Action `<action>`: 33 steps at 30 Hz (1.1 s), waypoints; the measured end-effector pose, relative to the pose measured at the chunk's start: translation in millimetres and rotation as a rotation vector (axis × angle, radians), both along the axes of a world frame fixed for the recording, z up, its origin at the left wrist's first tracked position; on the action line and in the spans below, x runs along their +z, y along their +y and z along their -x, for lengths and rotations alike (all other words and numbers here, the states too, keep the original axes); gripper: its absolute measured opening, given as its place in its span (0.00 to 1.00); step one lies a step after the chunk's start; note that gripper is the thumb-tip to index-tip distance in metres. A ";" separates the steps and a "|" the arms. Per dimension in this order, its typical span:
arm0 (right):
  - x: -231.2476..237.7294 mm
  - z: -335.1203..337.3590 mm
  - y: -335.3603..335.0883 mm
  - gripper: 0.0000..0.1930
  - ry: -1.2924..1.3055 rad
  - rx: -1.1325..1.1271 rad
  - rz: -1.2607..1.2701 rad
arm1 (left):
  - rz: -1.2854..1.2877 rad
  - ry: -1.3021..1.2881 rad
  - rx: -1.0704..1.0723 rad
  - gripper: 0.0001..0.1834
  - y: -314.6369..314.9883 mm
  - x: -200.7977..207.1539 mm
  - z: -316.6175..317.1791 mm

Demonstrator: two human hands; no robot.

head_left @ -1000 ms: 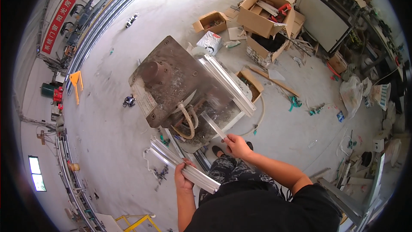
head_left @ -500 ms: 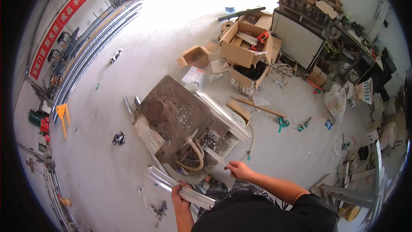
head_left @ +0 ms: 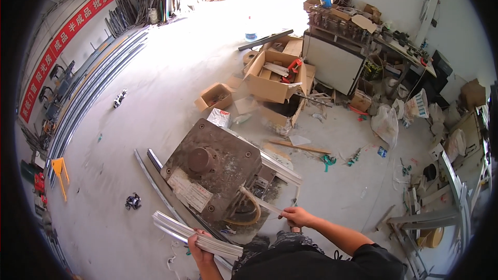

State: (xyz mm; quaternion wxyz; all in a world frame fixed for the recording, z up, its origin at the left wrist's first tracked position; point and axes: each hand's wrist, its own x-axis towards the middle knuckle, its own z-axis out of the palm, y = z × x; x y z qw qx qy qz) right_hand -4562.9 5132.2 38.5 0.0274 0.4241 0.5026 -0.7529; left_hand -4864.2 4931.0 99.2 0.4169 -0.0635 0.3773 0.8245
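Your left hand (head_left: 199, 242) is closed around a bundle of pale metal strips (head_left: 194, 233) held low at your left side — your right hand (head_left: 296, 217) pinches one single strip (head_left: 262, 203), its far end lying on the brown machine (head_left: 212, 168).

Open cardboard boxes (head_left: 270, 80), red wall banner (head_left: 62, 41), white cabinet (head_left: 332, 62), yellow stand (head_left: 59, 168).
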 end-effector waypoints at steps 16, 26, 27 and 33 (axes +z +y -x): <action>5.8 -33.6 -19.9 0.15 0.007 0.005 -0.141 | -0.076 -0.141 -0.005 0.17 -3.2 13.7 -118.3; 16.6 -40.4 -28.0 0.15 0.040 0.020 -0.360 | 0.114 -0.093 -0.070 0.13 -16.3 6.7 -172.5; 19.1 -40.9 -27.7 0.14 0.030 0.024 -0.384 | 0.120 -0.100 -0.079 0.13 -15.7 6.1 -172.3; 16.0 -42.4 -30.7 0.14 0.020 -0.008 -0.396 | 0.141 -0.095 -0.091 0.12 -9.6 4.9 -164.0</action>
